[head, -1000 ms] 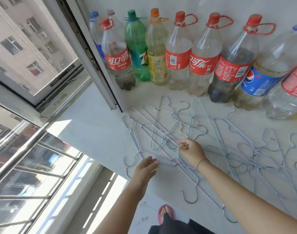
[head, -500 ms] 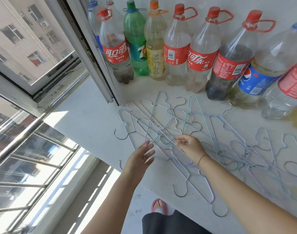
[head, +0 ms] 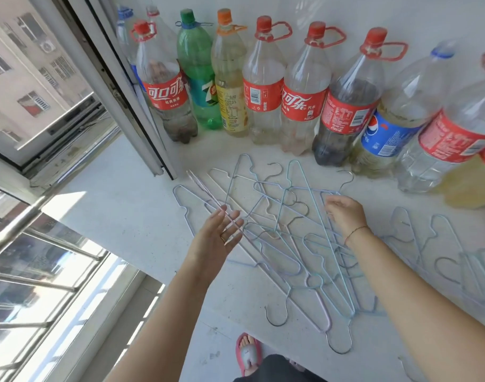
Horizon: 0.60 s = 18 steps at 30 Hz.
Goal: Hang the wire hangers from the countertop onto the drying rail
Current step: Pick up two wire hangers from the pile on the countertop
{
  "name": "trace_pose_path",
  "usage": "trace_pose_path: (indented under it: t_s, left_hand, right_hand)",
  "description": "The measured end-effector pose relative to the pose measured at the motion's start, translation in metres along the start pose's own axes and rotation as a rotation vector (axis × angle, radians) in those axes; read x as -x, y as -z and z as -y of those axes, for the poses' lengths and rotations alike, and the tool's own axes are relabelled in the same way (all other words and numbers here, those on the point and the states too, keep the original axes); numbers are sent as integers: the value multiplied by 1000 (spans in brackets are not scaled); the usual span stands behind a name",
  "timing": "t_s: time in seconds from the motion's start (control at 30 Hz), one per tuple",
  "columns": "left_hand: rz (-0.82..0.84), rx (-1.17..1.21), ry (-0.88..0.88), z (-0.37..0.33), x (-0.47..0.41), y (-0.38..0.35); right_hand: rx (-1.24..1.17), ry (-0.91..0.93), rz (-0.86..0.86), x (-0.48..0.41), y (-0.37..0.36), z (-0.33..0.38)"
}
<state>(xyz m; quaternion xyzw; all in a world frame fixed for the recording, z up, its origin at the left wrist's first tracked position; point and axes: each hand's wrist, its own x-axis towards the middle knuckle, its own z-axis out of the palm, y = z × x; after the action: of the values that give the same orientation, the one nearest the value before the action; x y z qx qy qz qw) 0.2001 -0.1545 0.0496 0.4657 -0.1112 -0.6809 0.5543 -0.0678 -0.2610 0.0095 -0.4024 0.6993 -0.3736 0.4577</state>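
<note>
Pale blue and pink wire hangers (head: pixel 280 238) lie tangled in a flat heap on the white countertop (head: pixel 120 205), some hooks poking past its near edge. The left hand (head: pixel 218 239) hovers over the heap's left side, fingers straight and spread, with a pink wire crossing its fingertips. The right hand (head: pixel 346 216), well apart, curls its fingers at a wire; whether it actually grips is unclear. Plastic bottles (head: pixel 263 86) line the wall behind.
</note>
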Motion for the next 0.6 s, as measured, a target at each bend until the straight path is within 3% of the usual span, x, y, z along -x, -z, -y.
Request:
trace_pose_path:
  t_s: [0.13, 0.37, 0.6]
  left_hand:
    - [36, -26, -28, -11, 8, -8]
    - [42, -57, -21, -19, 28, 3]
    - [-27, -78, -40, -16, 47, 8]
  right_hand:
    - [-30, -41, 76, 3, 12, -1]
    - [9, -142, 418, 39, -26, -14]
    - [122, -121, 424, 49, -61, -19]
